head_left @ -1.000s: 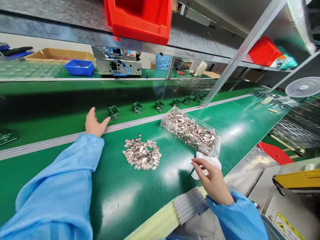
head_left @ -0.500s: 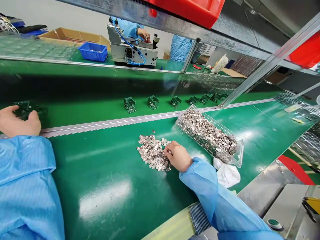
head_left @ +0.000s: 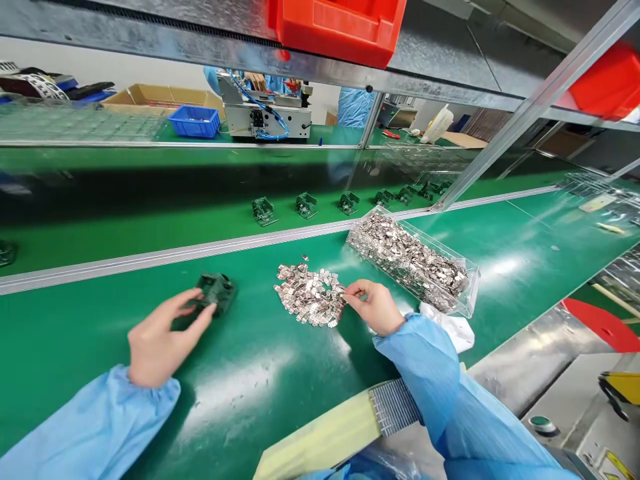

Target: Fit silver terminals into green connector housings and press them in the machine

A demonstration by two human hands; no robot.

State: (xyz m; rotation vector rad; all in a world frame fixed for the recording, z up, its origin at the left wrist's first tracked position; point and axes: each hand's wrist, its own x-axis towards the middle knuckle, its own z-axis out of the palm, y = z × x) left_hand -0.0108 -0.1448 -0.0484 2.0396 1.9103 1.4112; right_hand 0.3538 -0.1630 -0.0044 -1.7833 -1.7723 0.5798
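The green bench (head_left: 240, 413) fills the foreground, with the belt (head_left: 165, 227) running along its far side. The tray (head_left: 471, 293) of metal pieces sits slantwise on the bench, beyond and to the right of the pile (head_left: 310, 297). The pile lies between the two hands, much nearer the right hand (head_left: 374, 305), whose thumb and fingertips are pressed together at its right edge; whether a piece is caught between them cannot be told. The left hand (head_left: 163, 337) pinches the board (head_left: 219, 293) by its near left side, thumb below and fingers above. The board is left of the pile, apart from it, so the pile stands between the board and the right fingertips. The board is too blurred for its long axis to be told, and whether it touches the bench is unclear.

Half a second ago the left hand was at the far left, over the belt; now it is on the near side of the rail (head_left: 165, 260) with the board. The right fingertips, then in among the pieces, are now at the pile's edge.
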